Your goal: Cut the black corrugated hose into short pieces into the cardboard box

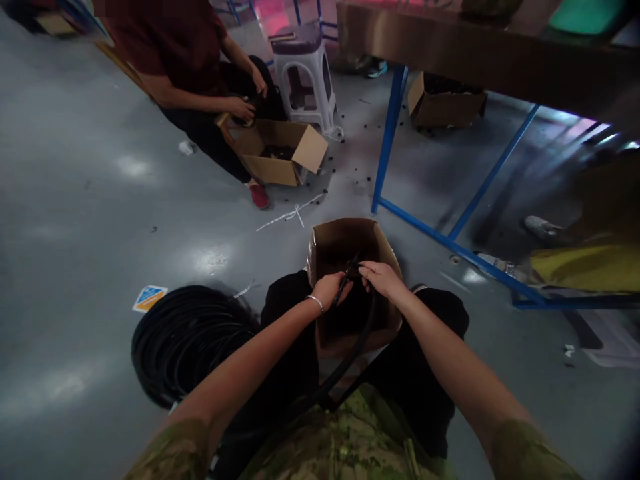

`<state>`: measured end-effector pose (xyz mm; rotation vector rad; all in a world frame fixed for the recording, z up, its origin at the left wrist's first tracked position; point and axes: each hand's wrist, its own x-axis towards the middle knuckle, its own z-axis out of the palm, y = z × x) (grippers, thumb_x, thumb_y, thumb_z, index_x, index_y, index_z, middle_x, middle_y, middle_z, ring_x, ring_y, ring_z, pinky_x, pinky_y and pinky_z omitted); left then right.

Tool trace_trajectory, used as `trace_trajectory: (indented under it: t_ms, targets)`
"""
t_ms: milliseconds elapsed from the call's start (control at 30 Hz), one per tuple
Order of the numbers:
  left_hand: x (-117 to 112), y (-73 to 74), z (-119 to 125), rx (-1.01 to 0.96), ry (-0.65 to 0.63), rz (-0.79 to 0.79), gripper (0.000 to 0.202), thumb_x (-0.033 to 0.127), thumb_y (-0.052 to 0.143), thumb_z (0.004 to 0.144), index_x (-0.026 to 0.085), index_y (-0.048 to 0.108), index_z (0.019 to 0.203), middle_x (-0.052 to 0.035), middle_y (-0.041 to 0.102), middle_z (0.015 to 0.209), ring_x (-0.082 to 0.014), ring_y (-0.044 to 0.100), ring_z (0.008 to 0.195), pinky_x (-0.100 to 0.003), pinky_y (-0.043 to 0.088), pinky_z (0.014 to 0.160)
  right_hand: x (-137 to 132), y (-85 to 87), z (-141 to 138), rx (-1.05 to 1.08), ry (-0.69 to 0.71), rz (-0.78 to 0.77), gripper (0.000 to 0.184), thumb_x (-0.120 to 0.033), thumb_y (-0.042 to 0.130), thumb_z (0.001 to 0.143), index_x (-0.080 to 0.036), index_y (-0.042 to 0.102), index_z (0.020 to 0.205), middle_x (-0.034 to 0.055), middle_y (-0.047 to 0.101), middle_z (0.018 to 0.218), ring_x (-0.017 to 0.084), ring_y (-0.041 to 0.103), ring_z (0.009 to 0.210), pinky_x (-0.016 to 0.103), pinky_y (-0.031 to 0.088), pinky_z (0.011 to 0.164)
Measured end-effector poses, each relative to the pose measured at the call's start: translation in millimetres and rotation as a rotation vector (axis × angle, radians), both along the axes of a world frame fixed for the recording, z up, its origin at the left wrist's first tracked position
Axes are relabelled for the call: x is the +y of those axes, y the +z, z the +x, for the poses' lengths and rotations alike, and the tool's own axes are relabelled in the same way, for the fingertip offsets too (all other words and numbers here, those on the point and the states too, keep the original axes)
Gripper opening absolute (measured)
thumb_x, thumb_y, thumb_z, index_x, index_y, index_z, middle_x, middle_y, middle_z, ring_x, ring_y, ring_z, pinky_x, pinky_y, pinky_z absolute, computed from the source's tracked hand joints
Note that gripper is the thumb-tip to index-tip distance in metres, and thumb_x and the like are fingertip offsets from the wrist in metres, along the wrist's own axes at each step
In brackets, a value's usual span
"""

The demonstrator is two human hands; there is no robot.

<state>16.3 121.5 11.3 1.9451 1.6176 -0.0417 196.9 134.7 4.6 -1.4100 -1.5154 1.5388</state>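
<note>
Over an open brown cardboard box (340,232) standing on the floor between the seated person's knees, the two hands meet almost touching. The left hand (330,291), a silver bracelet (317,303) at its wrist, has its fingers closed around a small dark hand tool (343,288) with slim handles; it looks like cutters, though I can't make out the exact kind. The right hand's (383,279) fingers are pinched together on a thick black flexible hose (361,340), near its upper end, close by the tool's head. From there the hose curves down out of the box's mouth and across the person's lap. By the left leg, a big coil of glossy black tubing (185,340) lies on the grey floor (80,267), a blue, white and orange card (150,298) at its edge. Across from us a co-worker in a maroon top (165,53) sits with both hands over another open cardboard box (273,170), beside a pale plastic stool (307,73). To the right stands a brown-edged worktop (400,53) on blue metal legs (393,133).
</note>
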Motion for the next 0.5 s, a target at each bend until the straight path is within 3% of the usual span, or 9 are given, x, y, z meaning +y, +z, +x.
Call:
trace_trajectory:
  t_ms: [133, 300, 500]
  targets:
    - [-1, -2.3, 0, 0.095, -0.002, -0.05, 0.031, 0.044, 0.052, 0.089, 0.018, 0.069, 0.094, -0.0079, 0.072, 0.088, -0.0217, 0.07, 0.086, -0.025, 0.049, 0.074, -6, -7.5, -6, 0.01, -0.103, -0.042, 0.022, -0.032, 0.052, 0.083, -0.018, 0.069, 0.086, -0.003, 0.059, 0.062, 0.008, 0.048, 0.046, 0.021, 0.039, 0.051]
    - [-5, -3.0, 0, 0.065, -0.045, -0.05, 0.031, 0.041, 0.049, 0.091, 0.019, 0.069, 0.098, -0.0079, 0.073, 0.089, -0.0209, 0.069, 0.086, -0.024, 0.048, 0.074, -13, -6.1, -2, -0.028, -0.036, 0.017, 0.024, -0.036, 0.049, 0.085, -0.018, 0.062, 0.075, -0.0044, 0.054, 0.059, 0.008, 0.045, 0.046, 0.021, 0.036, 0.051]
    - [-5, 3.5, 0, 0.071, -0.115, -0.072, 0.041, 0.043, 0.044, 0.093, 0.016, 0.072, 0.081, -0.0091, 0.072, 0.076, -0.0209, 0.069, 0.078, -0.026, 0.048, 0.072, -15, -7.1, 1, -0.069, -0.018, 0.04, 0.028, -0.039, 0.046, 0.087, -0.02, 0.054, 0.068, -0.005, 0.051, 0.057, 0.008, 0.045, 0.046, 0.022, 0.035, 0.051]
